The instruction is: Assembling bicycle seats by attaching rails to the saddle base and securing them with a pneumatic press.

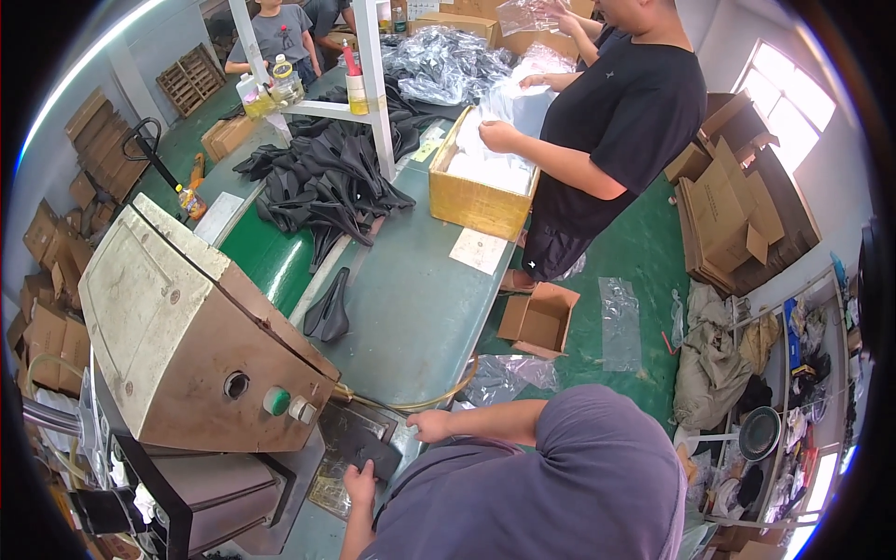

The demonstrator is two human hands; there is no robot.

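Both hands rest flat and released on the black pad (366, 453) under the press (187, 327): left hand (359, 485), right hand (431, 426). Fingers could get pinched if it closes.

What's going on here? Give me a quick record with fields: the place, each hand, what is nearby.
Place: workshop, long green table
Left hand: resting on a dark flat piece under the press machine
Right hand: at the piece's far edge, grip unclear
Nearby: one black saddle, a pile of saddles, cardboard box
Others: a co-worker reaching into the box
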